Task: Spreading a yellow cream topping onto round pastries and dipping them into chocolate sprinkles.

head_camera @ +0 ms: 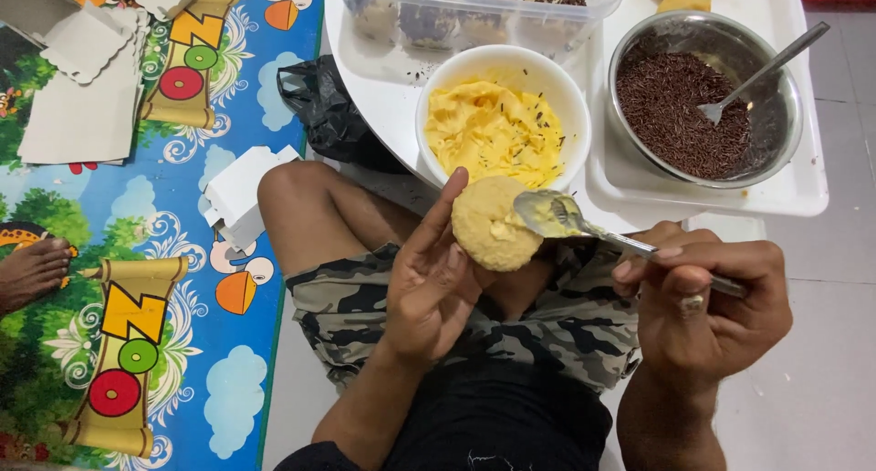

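1. Left hand (429,284): palm up over the person's lap, fingers loosely curled, holding a round pale-yellow cake (489,223) at the fingertips. The cake sits just near of the white bowl's rim.
2. Right hand (707,298): closed around the handle of a metal spoon (558,215), thumb and fingers pinching it. The spoon's bowl, smeared with yellow cream, touches the right side of the cake.
3. White bowl (505,115): stands on the white table (383,97) just far of the cake, filled with yellow cream (493,129) flecked with a few dark sprinkles.
4. Steel bowl (707,97): to the right of the white bowl, on a white tray (803,183); it holds chocolate sprinkles (675,110), and a second spoon (762,74) rests in it, handle pointing far right.
5. Clear plastic container (474,19): at the far edge, holding pieces topped with dark sprinkles.
6. Black plastic bag (328,110): lies against the table's left edge.
7. Colourful cartoon mat (137,252): covers the floor on the left, bearing flat white cardboard pieces (87,88) at the far left and a small folded white box (242,197) near the person's knee.
8. Another person's foot (32,270) rests on the mat at the left edge.
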